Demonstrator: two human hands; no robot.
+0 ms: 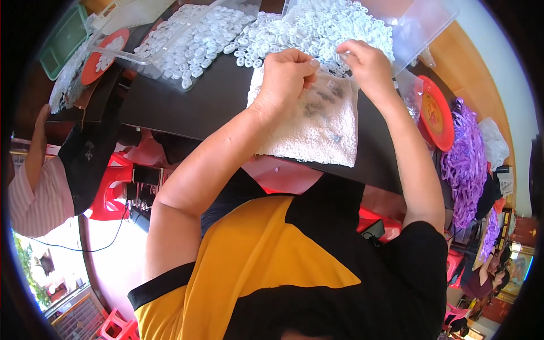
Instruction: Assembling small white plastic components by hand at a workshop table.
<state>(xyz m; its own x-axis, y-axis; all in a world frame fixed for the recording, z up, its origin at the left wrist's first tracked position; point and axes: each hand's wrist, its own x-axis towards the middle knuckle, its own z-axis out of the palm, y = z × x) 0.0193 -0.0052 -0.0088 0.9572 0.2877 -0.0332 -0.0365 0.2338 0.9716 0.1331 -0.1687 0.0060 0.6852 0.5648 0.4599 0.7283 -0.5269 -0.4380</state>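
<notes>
L hand [288,73], upper centre of frame: fingers curled, thumb & index tips close together. R hand [367,67] just right of it, narrow pinch too. Can't tell if either holds anything; tips too small & partly hidden. Nearest both: heap of white plastic pcs [326,28], top centre, small ovals w/ openings, cut off by top edge; clear tray [425,39] w/ it also cut off there.

White towel [306,141] on dark surface [187,113] below hands, partly covered by L hand & wrist. Small dark bits [315,107] show over towel, maybe in/under clear plastic; hard to make out.

Upper L: 2nd clear tray [122,55] w/ more white pcs, & red plate [90,69] w/ a few. R side: another red plate [445,107], L part behind clear plastic; purple ribbon bundle [466,158] beside it, strands too tangled to tell apart. Far L: co-worker in striped top [42,198], head not visible, hand [43,114] small, details unclear.
</notes>
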